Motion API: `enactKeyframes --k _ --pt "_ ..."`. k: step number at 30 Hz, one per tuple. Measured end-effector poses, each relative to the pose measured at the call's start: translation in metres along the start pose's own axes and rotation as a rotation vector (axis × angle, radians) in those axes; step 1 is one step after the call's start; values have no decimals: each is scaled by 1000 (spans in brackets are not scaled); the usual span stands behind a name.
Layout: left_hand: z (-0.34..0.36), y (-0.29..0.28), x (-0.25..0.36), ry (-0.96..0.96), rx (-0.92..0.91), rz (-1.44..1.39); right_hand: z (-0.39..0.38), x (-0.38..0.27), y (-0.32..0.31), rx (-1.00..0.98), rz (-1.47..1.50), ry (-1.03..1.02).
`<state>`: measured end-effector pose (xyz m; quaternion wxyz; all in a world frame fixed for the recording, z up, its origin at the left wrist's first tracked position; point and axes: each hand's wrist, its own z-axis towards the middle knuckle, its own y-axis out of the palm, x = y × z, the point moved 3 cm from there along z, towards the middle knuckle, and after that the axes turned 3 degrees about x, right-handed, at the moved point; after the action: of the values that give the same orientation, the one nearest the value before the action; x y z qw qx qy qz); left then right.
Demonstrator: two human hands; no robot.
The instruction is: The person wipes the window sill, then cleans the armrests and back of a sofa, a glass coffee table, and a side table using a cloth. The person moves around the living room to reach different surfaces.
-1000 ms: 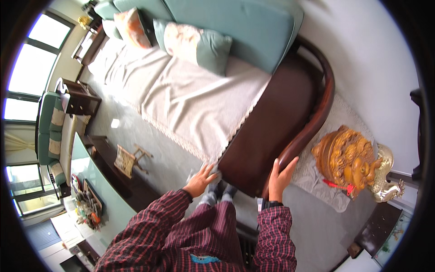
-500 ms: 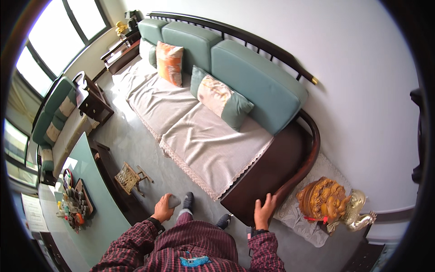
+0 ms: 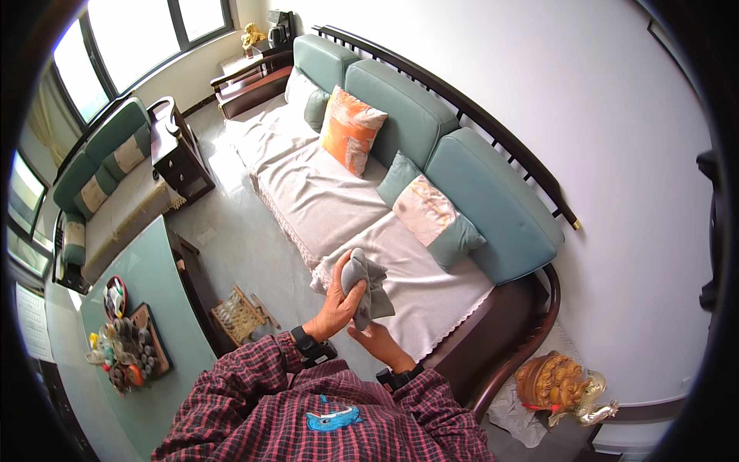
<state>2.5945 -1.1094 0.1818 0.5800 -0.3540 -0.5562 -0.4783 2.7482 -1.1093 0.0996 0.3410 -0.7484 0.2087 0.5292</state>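
My left hand [image 3: 335, 304] is closed on a folded grey cloth [image 3: 368, 285], lifted in front of the sofa's beige seat cover [image 3: 309, 204]. My right hand [image 3: 379, 344] is just below the cloth, at its lower edge; its fingertips are partly hidden, so I cannot tell whether it grips. Right of my hands is the sofa's dark wooden end [image 3: 486, 331] with a curved armrest [image 3: 526, 369]. Green cushions [image 3: 493, 204], an orange pillow [image 3: 352, 127] and a green-and-beige pillow [image 3: 431, 212] lie along the sofa.
A glass-topped table [image 3: 185, 316] with a cluttered tray [image 3: 158, 346] stands left, beside a small woven stool [image 3: 239, 316]. A second sofa [image 3: 123, 223] and a side cabinet [image 3: 181, 165] are by the windows. A carved wooden figure [image 3: 548, 381] and silver ornament [image 3: 593, 404] sit at right.
My right hand has left the curved armrest and moved inward to the cloth. My left hand has raised the grey cloth. My view has shifted up along the sofa.
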Motion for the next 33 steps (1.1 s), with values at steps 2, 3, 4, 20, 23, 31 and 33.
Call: enactKeyframes --k 2,3,4,20,23,31,33 --pt "17 -18 4 2 -13 39 22 -29 -2 15 331 -29" --pt "24 -25 4 9 -44 114 26 -41 -4 45 546 -32" --pt "29 -32 4 61 -56 216 32 -51 -6 67 761 -57" --pt "166 -67 -55 153 -558 895 176 6 -176 657 456 -154" --pt "181 -126 -99 22 -405 1051 190 35 -298 1070 187 -290" --pt "68 -315 -193 -253 -141 1269 145 129 -612 1854 -421 98" --pt "36 -350 -187 -465 -219 1413 138 143 -665 1953 -547 209"
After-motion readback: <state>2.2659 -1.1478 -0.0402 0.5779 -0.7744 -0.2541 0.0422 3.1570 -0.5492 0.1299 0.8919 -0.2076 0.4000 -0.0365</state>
